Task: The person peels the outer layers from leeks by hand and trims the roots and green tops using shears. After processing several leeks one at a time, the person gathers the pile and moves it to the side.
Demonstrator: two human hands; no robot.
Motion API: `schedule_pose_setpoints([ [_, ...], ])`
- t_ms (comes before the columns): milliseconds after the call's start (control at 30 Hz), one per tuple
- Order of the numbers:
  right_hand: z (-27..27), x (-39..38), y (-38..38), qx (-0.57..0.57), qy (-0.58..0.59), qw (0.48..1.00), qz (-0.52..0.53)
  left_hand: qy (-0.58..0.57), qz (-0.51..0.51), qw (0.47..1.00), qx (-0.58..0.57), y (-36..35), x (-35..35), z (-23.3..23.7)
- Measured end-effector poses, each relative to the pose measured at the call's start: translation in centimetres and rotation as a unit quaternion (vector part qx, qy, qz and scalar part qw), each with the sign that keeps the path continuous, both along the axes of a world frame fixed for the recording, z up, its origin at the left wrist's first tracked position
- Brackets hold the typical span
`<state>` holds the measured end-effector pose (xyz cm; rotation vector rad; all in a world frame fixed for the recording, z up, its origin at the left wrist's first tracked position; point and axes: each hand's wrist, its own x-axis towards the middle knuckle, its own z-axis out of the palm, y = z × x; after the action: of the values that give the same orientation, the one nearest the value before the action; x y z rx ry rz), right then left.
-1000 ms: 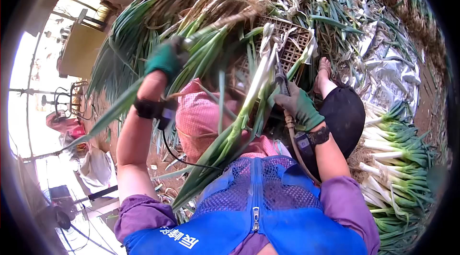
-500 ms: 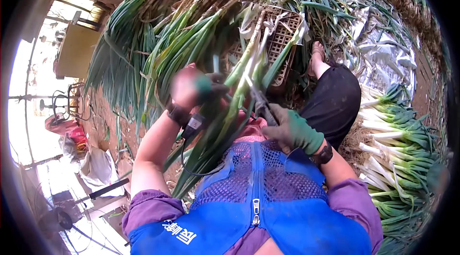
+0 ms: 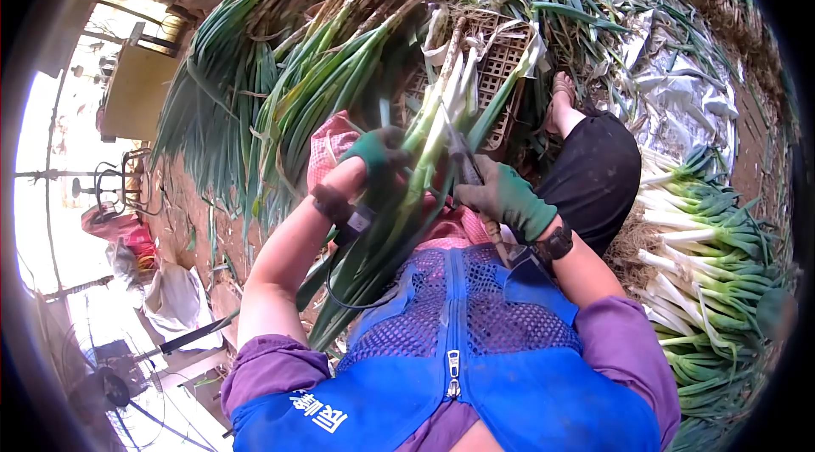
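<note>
Seen from the head camera, a person in a blue mesh vest (image 3: 458, 342) sits among heaps of harvested green onions, holding one green onion (image 3: 441, 108) across the lap. The gloved left hand (image 3: 378, 153) is wrapped tight around the stalk where white shank turns to green leaf. The gloved right hand (image 3: 503, 195) is closed on a dark handheld tool (image 3: 463, 162), whose tip sits against the stalk just beside the left hand's hold. The onion's long axis runs up and away from the body. Its root end points toward a plastic crate (image 3: 514, 70) ahead, and its leaves trail down past the left wrist toward the vest. The shank lies between the two hands, with the left nearer to it and the right coming in from the side. A pink cloth (image 3: 327, 151) covers the lap under the left forearm, and a cabled band (image 3: 338, 207) circles that wrist. Room is tight. A pile of untrimmed onions (image 3: 255, 87) crowds the left and front, the person's black-clad knee (image 3: 598, 172) rises at the right, and beyond it lies a stack of clean white-stemmed onions (image 3: 705, 257). The only open space is over the lap, close to the chest. Whether the tool's tip is cutting into the skin cannot be made out.
</note>
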<state>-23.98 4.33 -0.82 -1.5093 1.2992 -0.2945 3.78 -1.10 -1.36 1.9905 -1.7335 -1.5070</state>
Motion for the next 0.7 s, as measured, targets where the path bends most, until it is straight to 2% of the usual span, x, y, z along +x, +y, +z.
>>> schedule_pose_setpoints([
  [67, -0.4, 0.0, 0.1, 0.001, -0.006, 1.000, -0.002, -0.066, -0.042, 0.996, -0.044, 0.1, -0.2, 0.0],
  [100, 0.0, 0.0, 0.7, -0.001, -0.019, 1.000, 0.002, -0.140, -0.094, 0.976, -0.137, 0.4, -0.8, 0.1],
  [200, -0.2, 0.0, 1.0, -0.004, -0.041, 0.999, 0.028, -0.284, -0.198, 0.914, -0.210, 0.5, -2.3, 0.9],
  [233, -0.5, 0.0, 1.0, -0.004, -0.045, 0.998, 0.039, -0.283, -0.202, 0.908, -0.232, 0.3, -2.1, 0.0],
  [333, -2.1, 0.6, -1.9, -0.013, -0.016, 1.000, 0.006, -0.271, -0.191, 0.936, -0.121, -0.7, -2.7, -0.3],
  [367, -2.2, 0.7, -3.2, 0.005, -0.049, 0.999, -0.008, -0.265, -0.188, 0.936, -0.137, -0.6, -2.8, -0.2],
  [467, -1.0, 1.9, -7.6, 0.043, -0.019, 0.998, -0.038, -0.213, -0.148, 0.961, -0.098, -0.4, -2.8, 1.4],
  [567, -3.7, 1.9, -11.2, 0.011, -0.012, 0.999, -0.050, -0.120, -0.116, 0.983, -0.075, -0.1, -1.1, -0.9],
  [633, -7.4, 1.8, -14.0, -0.034, 0.025, 0.998, -0.044, -0.134, -0.118, 0.981, -0.077, 0.3, -1.0, -0.8],
  [700, -8.4, 1.2, -14.7, -0.077, 0.026, 0.996, -0.030, -0.146, -0.123, 0.978, -0.081, 0.7, -1.3, -0.3],
])
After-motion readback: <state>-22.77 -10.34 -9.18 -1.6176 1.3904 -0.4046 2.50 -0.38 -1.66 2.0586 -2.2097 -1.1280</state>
